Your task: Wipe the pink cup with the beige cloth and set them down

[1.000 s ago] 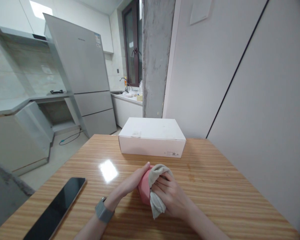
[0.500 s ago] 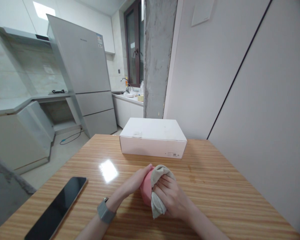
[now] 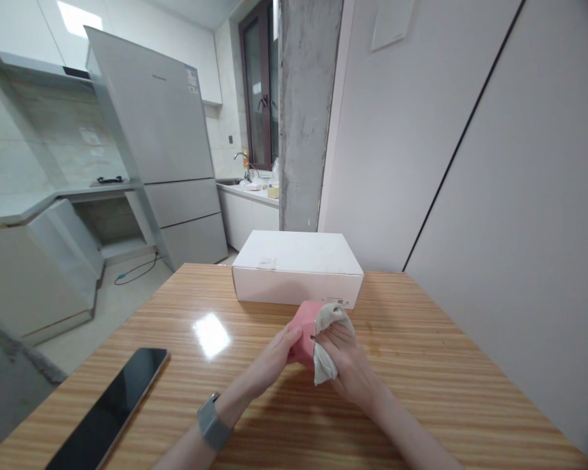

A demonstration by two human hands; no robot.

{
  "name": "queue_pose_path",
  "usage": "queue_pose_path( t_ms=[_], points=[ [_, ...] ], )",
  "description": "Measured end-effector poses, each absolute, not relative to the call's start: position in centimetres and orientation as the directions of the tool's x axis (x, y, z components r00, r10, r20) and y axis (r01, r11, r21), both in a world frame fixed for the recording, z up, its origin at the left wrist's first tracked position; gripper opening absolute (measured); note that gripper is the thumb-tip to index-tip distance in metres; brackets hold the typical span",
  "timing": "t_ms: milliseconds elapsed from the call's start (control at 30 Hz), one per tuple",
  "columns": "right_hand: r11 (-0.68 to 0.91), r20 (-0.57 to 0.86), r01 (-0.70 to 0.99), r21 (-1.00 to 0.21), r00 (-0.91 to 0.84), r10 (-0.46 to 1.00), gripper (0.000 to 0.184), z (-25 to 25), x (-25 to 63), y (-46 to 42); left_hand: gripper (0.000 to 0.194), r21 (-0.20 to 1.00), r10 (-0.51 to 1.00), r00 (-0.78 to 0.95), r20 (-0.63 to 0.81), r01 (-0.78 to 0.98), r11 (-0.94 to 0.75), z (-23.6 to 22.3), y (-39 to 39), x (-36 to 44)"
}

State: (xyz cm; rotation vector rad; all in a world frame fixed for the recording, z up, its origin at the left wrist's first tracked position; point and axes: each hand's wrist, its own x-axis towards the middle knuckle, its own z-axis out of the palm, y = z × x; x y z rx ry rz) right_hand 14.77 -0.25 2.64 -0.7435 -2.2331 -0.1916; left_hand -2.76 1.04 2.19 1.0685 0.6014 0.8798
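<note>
A pink object, rounded with smooth sides, is held just in front of the white box; its exact kind is hard to make out. My left hand is closed around its left side, with the thumb on top of the near face. In my right hand is a pale grey-beige cloth, pressed against the right side of the pink object. The cloth folds over the fingers and hides that side. A small dark spot shows on the pink surface by the cloth's edge.
A white cardboard box stands at the table's far edge. A black smartphone lies at the left on the wooden table. Behind are a fridge, a sink counter and a grey concrete pillar.
Both hands have moved forward and slightly right with the pink object and the cloth. The pink object has turned, so more of its top shows.
</note>
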Motion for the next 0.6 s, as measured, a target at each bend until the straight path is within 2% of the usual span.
queue_pose_path(
  t_ms=[67, 167, 333, 467, 600],
  points=[
    [0.819, 0.731, 0.572, -0.047, -0.539, 0.419, 0.029, 2.8, 15.1, -0.2, 0.055, 0.876, 0.832, 0.554, 0.012, -0.408, 0.259, 2.0, 1.0, -2.2],
    [0.849, 0.753, 0.525, 0.065, -0.584, 0.303, 0.028, 3.2, 15.0, -0.4, 0.057, 0.816, 0.841, 0.539, -0.040, -0.468, 0.339, 2.1, 1.2, -2.1],
    [0.901, 0.750, 0.420, 0.109, -0.630, 0.203, 0.028, 3.5, 13.7, -1.2, 0.064, 0.796, 0.801, 0.584, -0.129, -0.421, 0.435, 2.9, 1.5, -3.3],
    [0.923, 0.758, 0.371, 0.104, -0.630, 0.167, 0.028, 2.8, 13.0, -1.5, 0.051, 0.907, 0.821, 0.563, -0.094, -0.292, 0.304, 2.6, 1.9, -3.5],
    [0.922, 0.731, 0.383, 0.058, -0.645, 0.222, 0.023, 2.4, 13.3, -1.3, 0.047, 0.968, 0.833, 0.553, -0.038, -0.188, 0.168, 1.8, 2.3, -3.3]
  ],
)
